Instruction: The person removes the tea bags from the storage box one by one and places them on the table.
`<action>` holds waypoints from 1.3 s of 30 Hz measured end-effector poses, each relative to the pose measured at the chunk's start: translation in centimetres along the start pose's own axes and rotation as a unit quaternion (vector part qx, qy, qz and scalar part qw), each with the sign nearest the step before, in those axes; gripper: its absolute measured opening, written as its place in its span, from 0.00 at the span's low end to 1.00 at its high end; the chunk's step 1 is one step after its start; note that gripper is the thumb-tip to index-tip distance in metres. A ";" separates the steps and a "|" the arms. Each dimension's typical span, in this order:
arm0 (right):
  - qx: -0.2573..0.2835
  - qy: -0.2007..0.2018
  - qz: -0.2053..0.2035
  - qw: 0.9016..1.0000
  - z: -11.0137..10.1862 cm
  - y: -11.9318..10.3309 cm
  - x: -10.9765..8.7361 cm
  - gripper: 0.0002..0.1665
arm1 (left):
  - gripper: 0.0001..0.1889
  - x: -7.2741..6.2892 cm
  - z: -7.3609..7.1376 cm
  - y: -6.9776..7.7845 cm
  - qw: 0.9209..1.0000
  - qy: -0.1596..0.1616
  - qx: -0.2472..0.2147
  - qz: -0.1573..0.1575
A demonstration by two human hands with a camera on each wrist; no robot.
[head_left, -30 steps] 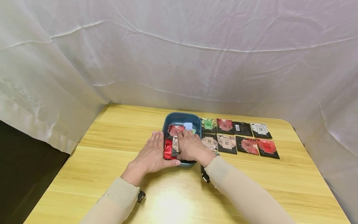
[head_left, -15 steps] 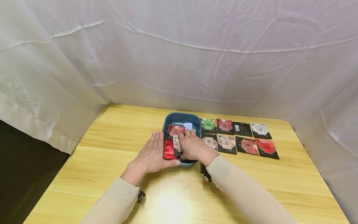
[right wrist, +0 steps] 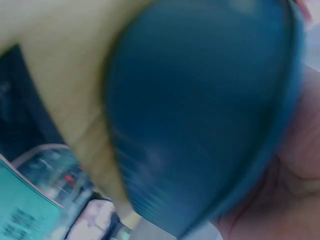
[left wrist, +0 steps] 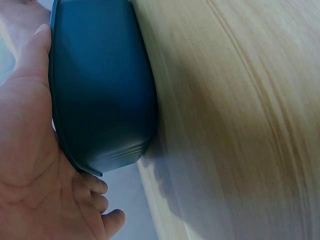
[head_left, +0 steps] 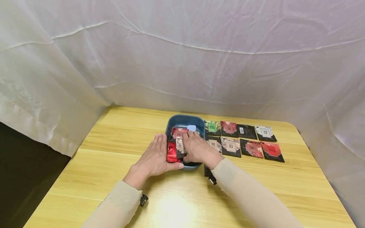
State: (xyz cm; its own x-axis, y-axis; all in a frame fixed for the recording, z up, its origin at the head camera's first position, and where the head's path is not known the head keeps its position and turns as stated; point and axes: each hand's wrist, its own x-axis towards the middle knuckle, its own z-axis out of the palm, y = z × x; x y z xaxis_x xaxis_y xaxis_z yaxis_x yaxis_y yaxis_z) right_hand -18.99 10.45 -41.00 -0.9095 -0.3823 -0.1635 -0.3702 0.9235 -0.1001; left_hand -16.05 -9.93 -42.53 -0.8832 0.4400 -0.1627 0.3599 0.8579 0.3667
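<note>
A dark blue plastic bin stands on the table with several sachets inside. The left hand rests against the bin's left rim, fingers straight and thumb along the near rim; the left wrist view shows its palm at the bin wall. The right hand reaches down into the bin's right side, its fingertips hidden. Beside its fingers and thumb is a beige-and-black sachet; whether it is gripped cannot be told. A shiny red sachet and a red-labelled sachet lie to the left.
Two rows of flat sachets lie right of the bin, among them a green one, a white one and a red one. Another dark item is partly hidden under the right wrist. Pale curtains surround the wooden table.
The right hand has shifted slightly right inside the bin, and the beige-and-black sachet has moved a little. A green patch seen earlier is covered by the fingers. The left hand stays put.
</note>
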 end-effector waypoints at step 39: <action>-0.052 0.105 -0.028 0.993 -0.7 11.5 -13.5 0.47 | 0.75 0.3 0.1 -0.1 1.000 0.010 -0.011 -0.005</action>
State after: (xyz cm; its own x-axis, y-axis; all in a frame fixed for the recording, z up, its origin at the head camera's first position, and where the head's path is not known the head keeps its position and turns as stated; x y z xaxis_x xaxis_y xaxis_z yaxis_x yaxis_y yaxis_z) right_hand -11.11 26.21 -39.22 -0.9019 -0.4293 0.0484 -0.4298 0.9029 0.0006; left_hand -16.28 -9.82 -42.73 -0.8922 0.4266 -0.1485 0.3448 0.8556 0.3862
